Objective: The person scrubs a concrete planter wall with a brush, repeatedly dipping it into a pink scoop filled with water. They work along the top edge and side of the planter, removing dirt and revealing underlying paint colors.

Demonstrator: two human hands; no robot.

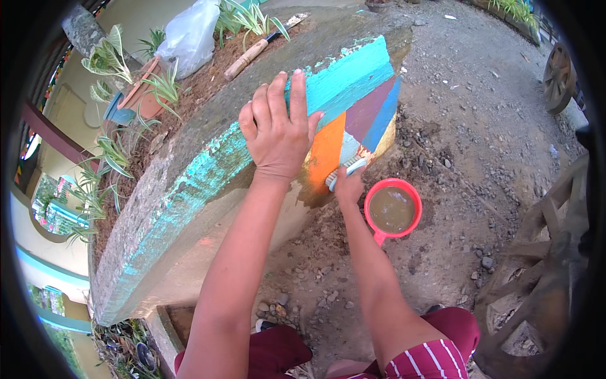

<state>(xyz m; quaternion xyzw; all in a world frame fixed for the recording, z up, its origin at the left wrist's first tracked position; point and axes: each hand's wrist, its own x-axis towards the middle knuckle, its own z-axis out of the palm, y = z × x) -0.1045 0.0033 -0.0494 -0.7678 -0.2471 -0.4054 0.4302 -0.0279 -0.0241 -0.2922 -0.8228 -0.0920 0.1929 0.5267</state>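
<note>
My left hand (279, 130) lies palm down, fingers apart, on the top edge of a curved concrete planter wall (189, 130). In my right hand (350, 189) is a scrub brush (354, 166) with a pale blue back. Its bristles are against the low part of the wall's painted face, beside an orange patch (326, 147). Turquoise paint (350, 71) runs along the rim, worn and flaking towards the left. Purple and blue shapes lie beneath it at the right. Close to my right hand, a red plastic dipper (379, 237) of murky water stands on the ground.
On the planter soil lies a wooden-handled tool (246, 59) with a metal blade, near a clear plastic bag (189, 42). Spider plants (111, 154) and a terracotta-coloured pot (150, 102) line the bed. A spoked wooden structure (525, 265) stands at the right on stony ground (454, 199).
</note>
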